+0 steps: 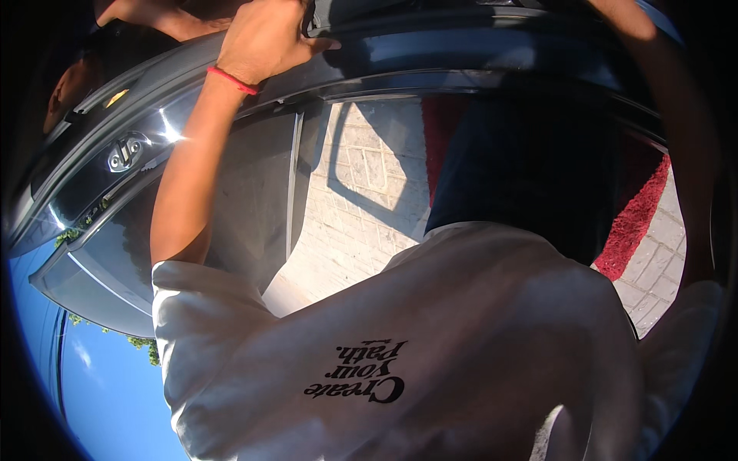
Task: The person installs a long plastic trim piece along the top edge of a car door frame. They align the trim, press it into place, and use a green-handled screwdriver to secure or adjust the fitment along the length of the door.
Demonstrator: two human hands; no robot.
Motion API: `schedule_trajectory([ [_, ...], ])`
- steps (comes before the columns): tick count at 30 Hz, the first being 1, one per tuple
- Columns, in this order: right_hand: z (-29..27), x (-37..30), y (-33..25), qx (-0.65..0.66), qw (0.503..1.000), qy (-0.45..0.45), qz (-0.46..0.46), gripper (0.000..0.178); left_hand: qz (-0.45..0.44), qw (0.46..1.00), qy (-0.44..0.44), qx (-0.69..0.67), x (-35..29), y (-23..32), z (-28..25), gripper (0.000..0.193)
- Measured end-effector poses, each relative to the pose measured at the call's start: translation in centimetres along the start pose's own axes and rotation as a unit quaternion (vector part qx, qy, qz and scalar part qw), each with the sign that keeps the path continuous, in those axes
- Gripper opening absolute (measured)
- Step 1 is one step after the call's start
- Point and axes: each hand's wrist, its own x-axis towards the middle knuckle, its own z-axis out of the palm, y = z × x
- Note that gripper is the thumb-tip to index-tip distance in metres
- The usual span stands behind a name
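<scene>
The left hand, with a red cord bracelet on its wrist, is at the upper edge, over the dark glossy sill of a car. Its fingers are bent and the thumb points right; whether it grips anything cannot be determined. The right hand lies outside the view, so its state cannot be told; only the right forearm shows. The sill crosses the upper view in front of the person. A U-shaped metal door striker is fixed left of the left forearm. Below are light paving, a shaggy red mat and a white T-shirt bearing black lettering.
</scene>
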Motion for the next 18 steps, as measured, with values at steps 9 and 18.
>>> schedule_trajectory([
  [9,-0.4,-1.0,-0.7,0.011,0.999,0.012,-0.041,0.078,0.025,0.999,0.026,0.032,-0.3,-1.0,1.3,0.06],
  [18,-0.3,0.8,-0.3,0.022,0.999,-0.02,-0.023,0.067,-0.018,1.0,-0.011,0.012,0.3,-0.1,0.7,0.063],
])
